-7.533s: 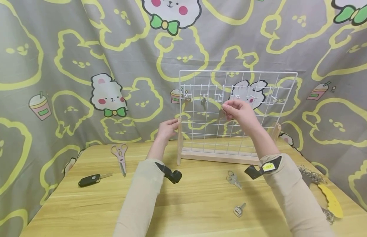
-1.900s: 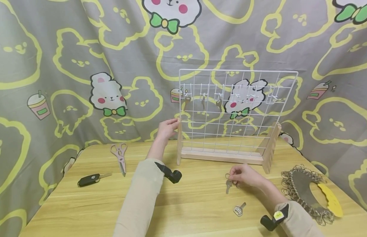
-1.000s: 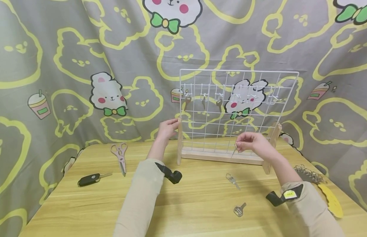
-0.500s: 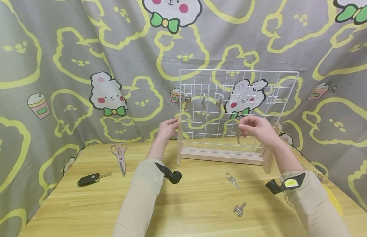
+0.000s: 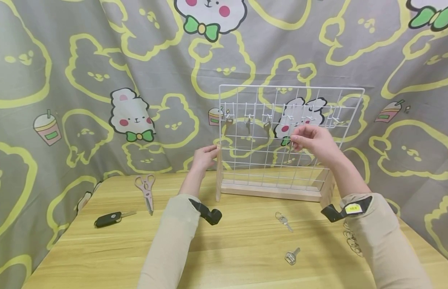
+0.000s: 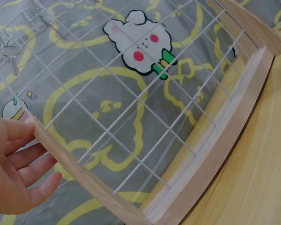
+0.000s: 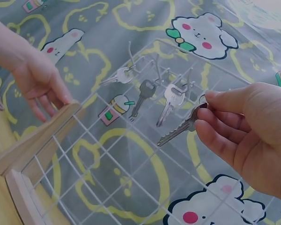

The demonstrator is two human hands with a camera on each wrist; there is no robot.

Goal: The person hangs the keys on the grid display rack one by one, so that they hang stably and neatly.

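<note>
The right hand [image 5: 314, 142] pinches a key in front of the white wire grid [image 5: 260, 150], below its row of hooks. In the right wrist view that key [image 7: 178, 132] points down-left from the right hand [image 7: 253, 131]. Three keys hang on hooks at the grid's left: one [image 5: 229, 126] at the end, another [image 5: 248, 125] beside it, a third [image 5: 267, 127] after that. The left hand [image 5: 204, 157] touches the top of the left wooden post [image 5: 219, 172]. In the left wrist view the left hand [image 6: 18, 166] has its thumb on that post, its other fingers loosely bent.
On the wooden table [image 5: 238, 257] lie a key with a ring [image 5: 284, 220] and a single key [image 5: 291, 256]. Pink scissors [image 5: 147, 193] and a black car key [image 5: 109, 219] lie at the left. Metal rings [image 5: 352, 241] show beside the right sleeve. A patterned curtain [image 5: 166, 72] hangs behind the grid.
The right hand has picked up a key from the table and risen with it to just below the hooks. A third key now hangs on the grid. The left hand stays at the post.
</note>
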